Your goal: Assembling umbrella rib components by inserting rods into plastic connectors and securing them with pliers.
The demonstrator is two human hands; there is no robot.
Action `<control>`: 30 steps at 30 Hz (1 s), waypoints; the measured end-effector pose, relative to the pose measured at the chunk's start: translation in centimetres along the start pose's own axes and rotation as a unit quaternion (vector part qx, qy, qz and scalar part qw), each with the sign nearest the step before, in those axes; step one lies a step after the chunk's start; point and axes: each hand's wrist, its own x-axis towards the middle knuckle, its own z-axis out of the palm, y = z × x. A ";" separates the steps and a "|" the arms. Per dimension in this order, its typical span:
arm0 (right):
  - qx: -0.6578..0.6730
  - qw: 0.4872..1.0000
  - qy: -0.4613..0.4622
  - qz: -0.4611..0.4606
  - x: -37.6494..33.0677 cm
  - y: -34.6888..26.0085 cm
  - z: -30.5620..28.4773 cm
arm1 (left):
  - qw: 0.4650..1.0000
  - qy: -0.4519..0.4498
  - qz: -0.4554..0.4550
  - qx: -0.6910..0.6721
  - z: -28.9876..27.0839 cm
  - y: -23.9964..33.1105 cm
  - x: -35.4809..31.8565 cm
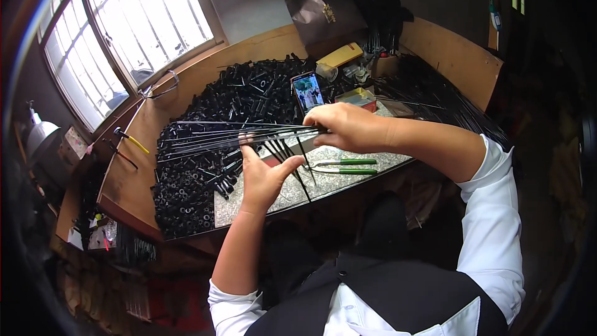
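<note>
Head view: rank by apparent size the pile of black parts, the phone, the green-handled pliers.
1. pile of black parts, by far largest.
2. green-handled pliers and phone: close; pliers longer, phone wider and farther away, so unranked.

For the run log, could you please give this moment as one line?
right hand: grips fanned thin black rods | left hand: open beneath | green-handled pliers: on worktop

Thin black rods (236,134) fan out leftward, gathered at one end.
</note>
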 end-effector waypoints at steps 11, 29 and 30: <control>0.137 0.990 -0.029 0.020 2.7 -2.7 1.6 | 0.959 0.183 0.127 -0.173 4.0 -1.4 2.5; 0.569 0.747 -0.169 0.301 -2.0 -4.1 -0.2 | 0.982 -0.035 0.008 -0.186 -4.4 -3.0 11.3; 0.568 0.747 -0.171 0.301 -1.9 -4.0 0.4 | 0.981 -0.022 0.035 -0.191 -4.4 -3.5 12.3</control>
